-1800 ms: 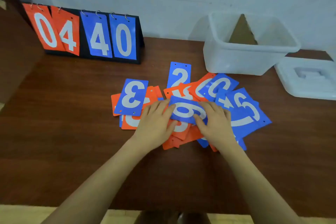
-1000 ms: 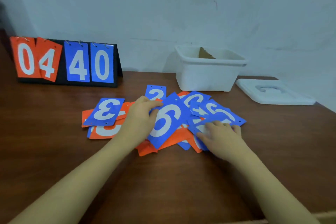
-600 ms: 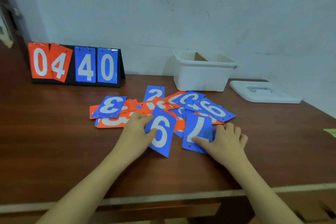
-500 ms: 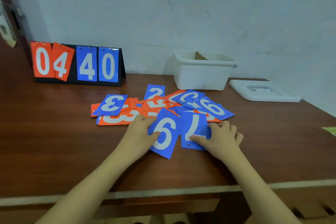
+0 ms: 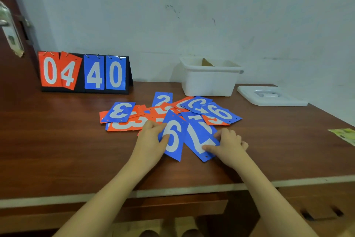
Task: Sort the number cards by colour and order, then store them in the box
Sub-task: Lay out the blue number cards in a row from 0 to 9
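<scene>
Pulling two blue number cards clear of the mixed heap, I pinch the blue 6 card (image 5: 172,136) at its left edge with my left hand (image 5: 151,140), thumb on its face, while my right hand (image 5: 226,145) holds the blue 7 card (image 5: 200,138), thumb on its near corner and fingers curled at its right edge. Both cards sit nearest the desk's (image 5: 57,150) front edge, touching side by side. To do this well, I judge, I should lay 6 and 7 flat in order toward the front edge, away from the heap, and keep the blues apart from the oranges before lifting more. The rest of the pile (image 5: 169,111) lies at mid-desk, blue 3 (image 5: 120,112) on its left overlapping a large orange 3 (image 5: 128,124), blue 2 (image 5: 162,99) at the back. The white plastic box (image 5: 209,81) stands open by the back edge; a brown cardboard piece (image 5: 206,62) pokes above its rim, no number cards visible inside. Its lid (image 5: 270,96) lies flat toward the back right corner. A scoreboard stand (image 5: 84,72) reads 04 40 at back left.
</scene>
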A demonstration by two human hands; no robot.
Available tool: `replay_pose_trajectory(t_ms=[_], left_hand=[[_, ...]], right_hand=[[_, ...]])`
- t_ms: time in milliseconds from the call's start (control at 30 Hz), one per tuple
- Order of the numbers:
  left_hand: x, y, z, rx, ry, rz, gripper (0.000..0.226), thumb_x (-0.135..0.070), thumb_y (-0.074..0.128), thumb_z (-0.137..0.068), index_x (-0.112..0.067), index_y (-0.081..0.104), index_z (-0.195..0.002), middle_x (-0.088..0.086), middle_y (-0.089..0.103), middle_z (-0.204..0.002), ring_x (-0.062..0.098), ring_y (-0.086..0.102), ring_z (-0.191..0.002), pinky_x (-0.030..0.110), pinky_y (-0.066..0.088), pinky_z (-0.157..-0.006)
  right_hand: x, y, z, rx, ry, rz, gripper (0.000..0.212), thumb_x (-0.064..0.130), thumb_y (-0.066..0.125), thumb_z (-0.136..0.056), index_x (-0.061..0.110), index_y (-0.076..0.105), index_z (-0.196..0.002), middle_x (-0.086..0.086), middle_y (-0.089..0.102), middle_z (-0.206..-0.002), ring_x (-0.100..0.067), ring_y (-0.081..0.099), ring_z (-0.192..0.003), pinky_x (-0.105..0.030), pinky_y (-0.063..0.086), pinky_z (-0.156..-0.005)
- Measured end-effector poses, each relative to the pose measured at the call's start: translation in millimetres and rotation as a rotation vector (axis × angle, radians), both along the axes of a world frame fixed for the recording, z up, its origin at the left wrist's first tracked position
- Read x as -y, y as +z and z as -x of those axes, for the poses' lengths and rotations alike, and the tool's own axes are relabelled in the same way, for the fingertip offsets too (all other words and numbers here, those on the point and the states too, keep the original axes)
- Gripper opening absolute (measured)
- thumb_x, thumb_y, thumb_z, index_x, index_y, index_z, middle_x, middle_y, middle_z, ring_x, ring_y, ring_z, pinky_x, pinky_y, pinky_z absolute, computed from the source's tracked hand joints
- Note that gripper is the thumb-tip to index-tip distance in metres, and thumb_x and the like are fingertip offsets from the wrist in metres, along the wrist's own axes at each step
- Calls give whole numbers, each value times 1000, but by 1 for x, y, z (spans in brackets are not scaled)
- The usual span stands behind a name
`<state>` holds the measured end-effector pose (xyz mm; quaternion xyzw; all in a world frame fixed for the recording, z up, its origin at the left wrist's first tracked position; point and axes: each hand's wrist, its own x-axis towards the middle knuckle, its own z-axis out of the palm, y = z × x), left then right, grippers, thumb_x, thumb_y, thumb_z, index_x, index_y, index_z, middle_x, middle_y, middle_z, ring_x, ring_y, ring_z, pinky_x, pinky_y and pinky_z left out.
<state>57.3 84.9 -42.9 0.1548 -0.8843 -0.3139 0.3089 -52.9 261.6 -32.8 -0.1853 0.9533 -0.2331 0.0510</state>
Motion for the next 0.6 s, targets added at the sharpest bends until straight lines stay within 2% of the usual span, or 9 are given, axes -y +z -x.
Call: replay_pose_trajectory(t_ms=[67,133,233,267,333,400,467,533,600], left_hand=[[-2,2,-5,-126,49,13,42,-15,55,-90,-9,49,-131,0,44,-106,8,44,-96,6,27,-76],[-5,6,-10,-239,91,21,42,-12,56,-89,-8,49,-131,4,45,-113,7,42,-98,3,26,-78],[-11,11,-16,-325,88,76,42,-6,57,-88,-4,50,-129,11,46,-119,-4,35,-96,-9,22,-77],[-12,13,-17,-357,88,91,41,-4,57,-87,-2,51,-128,15,47,-119,-8,33,-94,-11,21,-77],[-16,18,-17,-419,96,103,41,-1,58,-86,-1,52,-127,19,47,-119,-12,30,-93,-12,19,-78],[-25,22,-12,-445,81,123,42,0,58,-86,-1,51,-127,19,46,-120,-12,30,-94,-11,20,-80],[-40,22,-2,-426,40,153,43,0,58,-86,-3,51,-128,17,46,-120,-10,31,-93,-5,22,-83],[-62,20,11,-368,-29,127,43,-4,58,-86,-7,51,-129,11,45,-118,-4,36,-97,2,23,-85],[-90,15,22,-220,-142,8,46,-12,59,-87,-10,48,-132,5,43,-115,10,43,-106,5,23,-85]], right_hand=[[-3,-1,-4,-61,83,215,28,22,67,-84,22,46,-103,8,51,-101,-13,49,-106,-26,24,-91],[-6,1,-13,-122,144,499,26,4,64,-84,22,52,-98,12,55,-95,2,53,-93,-19,37,-89],[-17,8,-20,-287,188,799,27,-4,62,-83,20,66,-97,20,60,-96,16,53,-90,-3,39,-76],[-21,13,-21,-311,198,854,28,-3,61,-85,19,67,-100,19,61,-96,13,55,-92,-5,41,-76],[-32,25,-22,-275,174,950,32,3,63,-86,24,64,-109,10,65,-94,-2,61,-95,-21,50,-76],[-46,38,-20,-206,121,1027,30,7,67,-84,32,58,-99,5,68,-92,-12,65,-93,-35,55,-74],[-65,48,-15,-202,130,1017,26,8,67,-84,32,59,-88,7,70,-88,-14,67,-88,-39,56,-73],[-89,49,-6,-236,162,918,23,8,63,-87,31,65,-87,13,71,-86,-13,67,-88,-35,55,-74],[-116,44,9,-250,165,782,23,10,59,-90,29,68,-100,15,69,-99,-8,63,-98,-27,53,-78]])
